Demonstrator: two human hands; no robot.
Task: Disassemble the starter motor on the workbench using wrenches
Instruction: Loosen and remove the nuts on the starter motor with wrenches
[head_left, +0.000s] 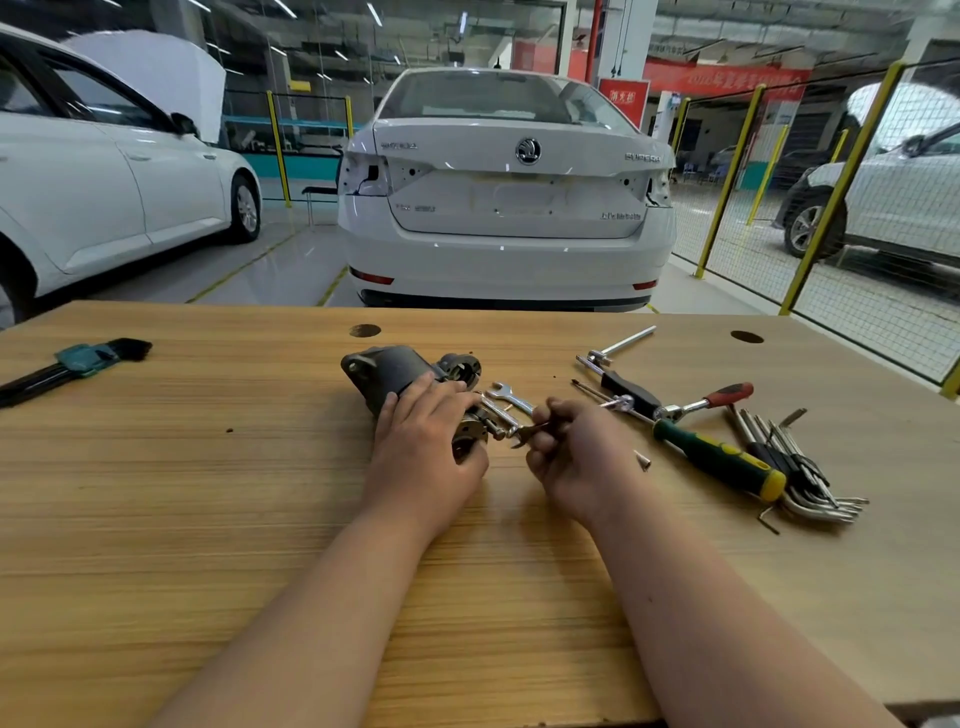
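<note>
The dark grey starter motor (389, 370) lies on its side in the middle of the wooden workbench (208, 493). My left hand (426, 447) presses down on its near end and grips the body. My right hand (576, 457) is closed around a small open-end wrench (524, 432) whose jaw points left at a bolt on the motor's end. A second open-end wrench (511, 397) lies on the bench just behind it, between the motor and my right hand.
To the right lie a green-and-yellow screwdriver (722, 460), a red-handled ratchet (711, 400), a T-handle socket tool (618, 348), a set of hex keys (795, 467) and a loose screw (643, 460). A black brush with a teal holder (78, 364) is far left. White cars stand beyond the bench.
</note>
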